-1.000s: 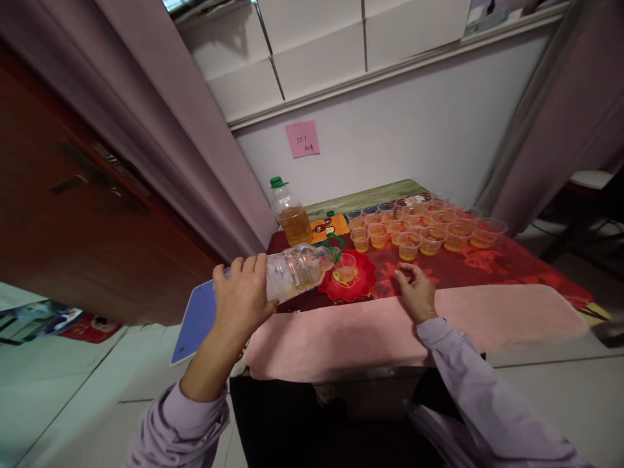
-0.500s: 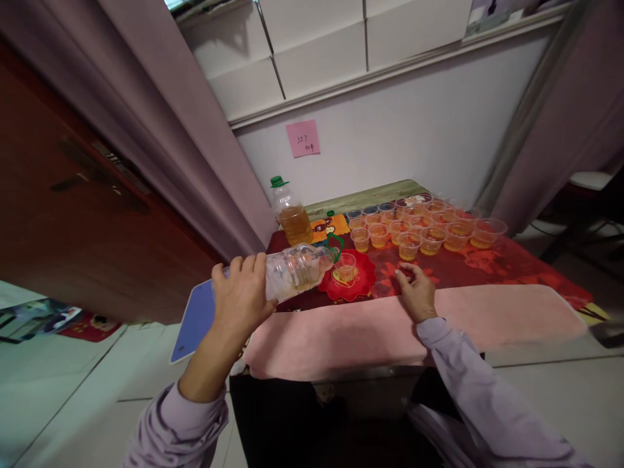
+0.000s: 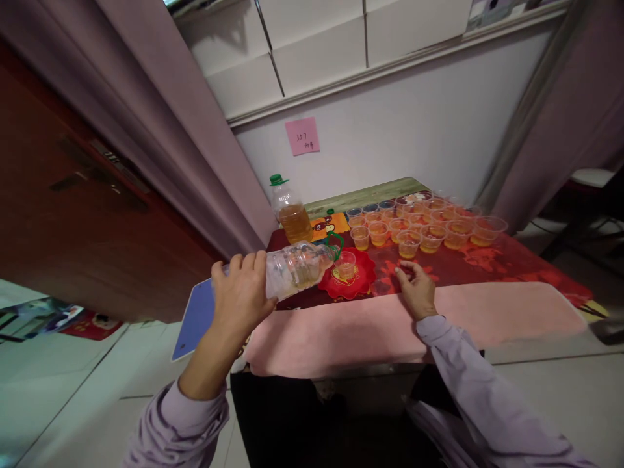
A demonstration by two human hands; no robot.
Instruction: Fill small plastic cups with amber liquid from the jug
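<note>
My left hand (image 3: 241, 294) grips a clear plastic bottle (image 3: 297, 267) lying nearly on its side, a little amber liquid inside, its mouth over a small clear cup (image 3: 346, 264). That cup stands on a round red mat (image 3: 361, 281). My right hand (image 3: 417, 288) rests flat on the red tablecloth (image 3: 507, 259), fingers spread, just right of the mat and holding nothing. Behind, several small clear cups (image 3: 419, 225) holding amber liquid stand in rows.
A second bottle (image 3: 290, 212) with a green cap and amber liquid stands at the table's back left. A pink cloth (image 3: 487, 315) covers the near edge. A blue board (image 3: 194, 320) lies left of my hand. A dark red door (image 3: 63, 195) and a curtain (image 3: 160, 110) flank the left.
Almost nothing differs: the bottle stays tilted over the cup and my right hand stays on the cloth. The view has shifted slightly.
</note>
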